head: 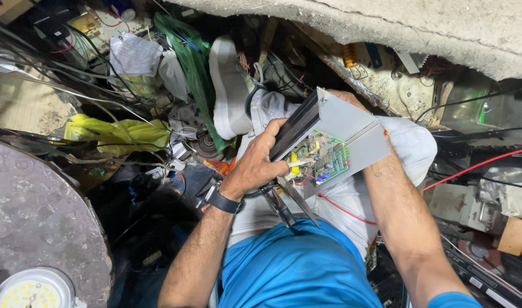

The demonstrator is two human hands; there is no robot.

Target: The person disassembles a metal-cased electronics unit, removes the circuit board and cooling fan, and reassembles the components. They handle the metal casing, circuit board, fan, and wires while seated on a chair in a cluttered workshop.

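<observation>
The left hand [260, 162] grips the black edge of an open grey metal case [345, 128] baring a green circuit board [324, 158]; the right hand [344, 96], behind the case, is mostly hidden, grip unclear.

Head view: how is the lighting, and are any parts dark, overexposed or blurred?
Head view: even light on the left hand and the sharp green circuit board in its grey metal case; deep shadow under the round table at lower left; the round lamp is overexposed; the edges look slightly stretched.
</observation>
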